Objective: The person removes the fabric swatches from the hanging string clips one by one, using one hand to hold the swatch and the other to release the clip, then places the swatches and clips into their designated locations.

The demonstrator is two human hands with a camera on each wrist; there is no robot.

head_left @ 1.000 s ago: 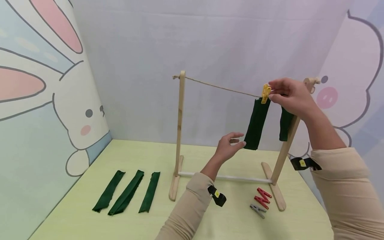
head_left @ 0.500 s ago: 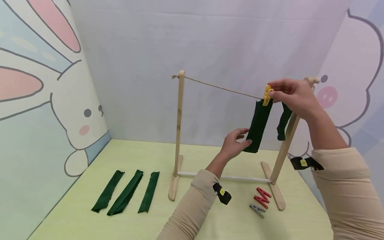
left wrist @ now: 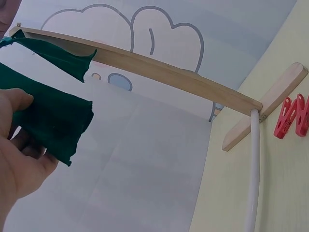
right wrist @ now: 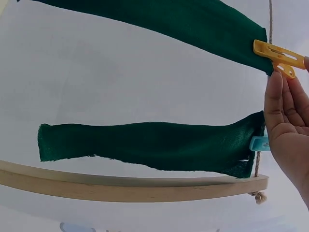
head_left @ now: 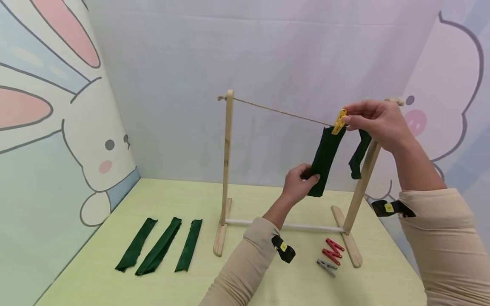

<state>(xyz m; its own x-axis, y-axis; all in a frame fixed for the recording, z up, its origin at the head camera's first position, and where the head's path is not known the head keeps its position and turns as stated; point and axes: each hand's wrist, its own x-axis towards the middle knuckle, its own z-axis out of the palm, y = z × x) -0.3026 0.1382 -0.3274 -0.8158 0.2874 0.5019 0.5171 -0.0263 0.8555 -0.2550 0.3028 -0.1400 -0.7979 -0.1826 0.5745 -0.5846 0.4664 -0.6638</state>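
Observation:
A dark green cloth strip (head_left: 325, 157) hangs from the sagging rope (head_left: 283, 112), with a yellow clothespin (head_left: 339, 122) over its top edge. My right hand (head_left: 377, 123) pinches the clothespin's handles between thumb and fingers. Lower down, my left hand (head_left: 298, 185) grips the strip near its bottom end, thumb in front and fingers behind, as the left wrist view also shows. Just to the right a second green strip (head_left: 359, 155) hangs; in the right wrist view a light blue clothespin (right wrist: 259, 143) holds it to the rope, partly hidden by my right hand.
The rope spans a wooden stand with a left post (head_left: 227, 157), a right post (head_left: 361, 191) and a white bottom bar (head_left: 287, 226). Red clothespins (head_left: 332, 250) and a grey clothespin (head_left: 326, 267) lie near the right foot. Three green strips (head_left: 187, 246) lie on the table at left.
My left hand has moved right and taken hold of the hanging strip's lower end. The right hand stays at the yellow clothespin, which has tilted slightly.

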